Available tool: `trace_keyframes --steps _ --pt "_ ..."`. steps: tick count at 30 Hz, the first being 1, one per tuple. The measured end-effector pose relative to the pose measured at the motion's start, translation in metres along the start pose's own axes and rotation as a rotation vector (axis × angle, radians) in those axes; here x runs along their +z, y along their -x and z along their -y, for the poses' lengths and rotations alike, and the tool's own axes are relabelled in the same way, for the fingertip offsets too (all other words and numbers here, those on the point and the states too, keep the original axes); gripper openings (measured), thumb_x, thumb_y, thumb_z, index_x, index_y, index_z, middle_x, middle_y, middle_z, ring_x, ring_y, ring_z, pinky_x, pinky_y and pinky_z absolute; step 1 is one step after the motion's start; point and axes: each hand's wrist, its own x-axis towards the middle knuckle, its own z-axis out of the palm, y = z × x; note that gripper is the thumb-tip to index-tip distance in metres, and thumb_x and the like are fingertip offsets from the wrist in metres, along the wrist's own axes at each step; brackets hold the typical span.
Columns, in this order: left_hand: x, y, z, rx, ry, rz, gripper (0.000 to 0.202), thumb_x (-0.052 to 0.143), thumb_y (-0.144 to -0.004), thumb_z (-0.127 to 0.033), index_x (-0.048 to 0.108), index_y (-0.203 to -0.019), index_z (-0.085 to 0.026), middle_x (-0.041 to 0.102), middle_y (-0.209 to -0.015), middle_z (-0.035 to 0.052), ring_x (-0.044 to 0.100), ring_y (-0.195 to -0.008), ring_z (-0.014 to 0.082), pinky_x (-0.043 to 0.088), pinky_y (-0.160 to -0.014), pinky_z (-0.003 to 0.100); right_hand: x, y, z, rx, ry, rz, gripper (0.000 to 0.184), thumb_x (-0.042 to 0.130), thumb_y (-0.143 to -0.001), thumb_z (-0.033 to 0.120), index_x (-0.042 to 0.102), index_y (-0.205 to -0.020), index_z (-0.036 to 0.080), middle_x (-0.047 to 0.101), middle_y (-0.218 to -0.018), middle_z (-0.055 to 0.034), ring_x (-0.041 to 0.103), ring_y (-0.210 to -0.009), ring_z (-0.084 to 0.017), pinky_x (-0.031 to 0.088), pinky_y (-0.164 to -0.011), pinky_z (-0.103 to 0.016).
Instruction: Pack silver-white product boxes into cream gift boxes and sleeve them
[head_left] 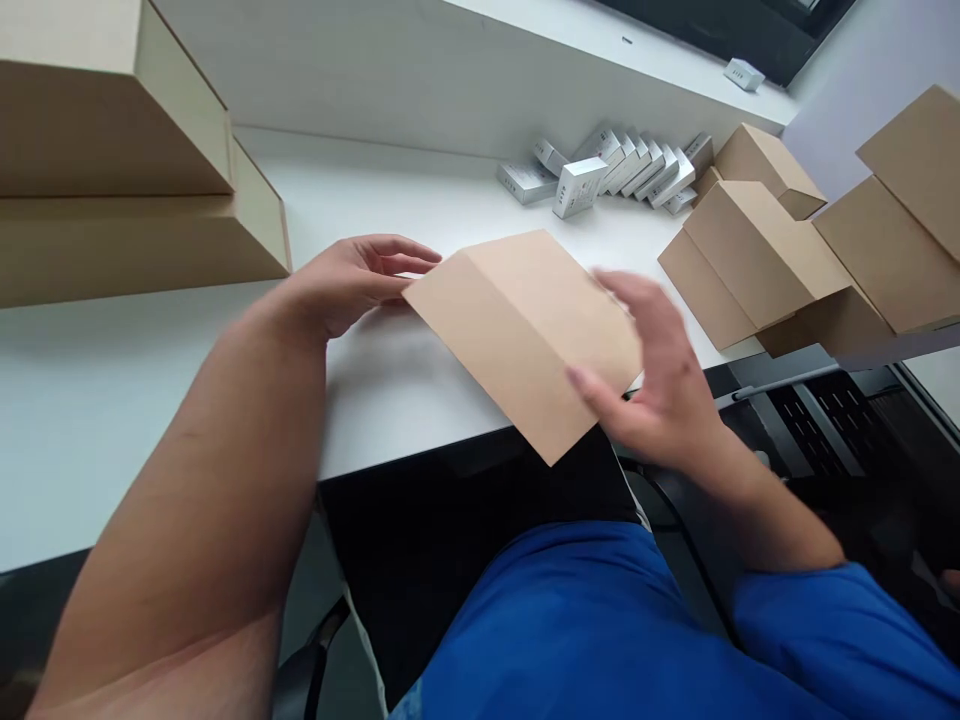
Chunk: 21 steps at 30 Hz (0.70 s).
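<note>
A plain brown cardboard box (525,320) is tilted over the front edge of the white table, one corner jutting past it. My right hand (660,370), slightly blurred, spans its right end, thumb on the near side and fingers on the far side. At the box's left end is my left hand (360,280), fingers bent and thumb at the corner; part of its grip is hidden behind the cardboard. The box's underside and far end do not show.
Large brown boxes (112,130) are stacked at the left. Several small white boxes (637,165) lean in a row by the wall. More brown cardboard boxes (757,260) stand at the right, some over the table (187,400) edge. A small white box (744,75) sits on the ledge.
</note>
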Motion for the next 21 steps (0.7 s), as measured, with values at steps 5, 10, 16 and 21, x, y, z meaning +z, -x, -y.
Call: trace_keyframes --steps 5,10,16,21 --pt "-0.005 -0.011 0.011 -0.001 0.125 -0.033 0.050 0.093 -0.074 -0.062 0.080 -0.105 -0.026 0.080 -0.119 0.0094 0.072 -0.094 0.0221 0.057 -0.083 0.040 0.056 0.039 -0.086 0.384 -0.072 -0.433 0.109 0.031 -0.098 0.081 -0.035 -0.167 0.029 -0.028 -0.181 -0.0103 -0.017 -0.173 -0.042 0.021 -0.133 -0.078" --pt "0.004 -0.014 0.017 0.063 0.070 0.070 0.050 0.096 -0.069 -0.060 0.082 -0.103 -0.026 0.080 -0.108 0.0093 0.073 -0.094 0.0228 0.059 -0.080 0.035 0.099 0.047 -0.120 0.302 -0.082 -0.104 0.159 0.061 -0.065 0.106 -0.038 -0.165 0.031 -0.033 -0.179 -0.0141 -0.033 -0.164 -0.054 -0.013 -0.124 -0.090" --pt "0.008 -0.005 0.010 0.014 0.069 0.041 0.053 0.101 -0.056 -0.053 0.076 -0.093 -0.025 0.071 -0.082 0.0050 0.066 -0.074 0.0205 0.053 -0.067 0.034 0.091 0.012 -0.130 0.187 -0.176 0.063 0.173 0.071 -0.056 0.104 -0.039 -0.166 0.029 -0.031 -0.181 -0.0149 -0.035 -0.165 -0.049 -0.020 -0.127 -0.082" --pt "0.007 -0.015 0.018 0.106 0.036 -0.218 0.066 0.079 -0.077 -0.070 0.072 -0.123 -0.022 0.065 -0.079 0.0037 0.065 -0.076 0.0214 0.053 -0.070 0.033 0.086 -0.035 -0.134 0.274 -0.238 0.111 0.133 0.042 -0.081 0.099 -0.026 -0.171 0.028 -0.020 -0.186 -0.0108 -0.030 -0.169 -0.038 -0.021 -0.131 -0.074"
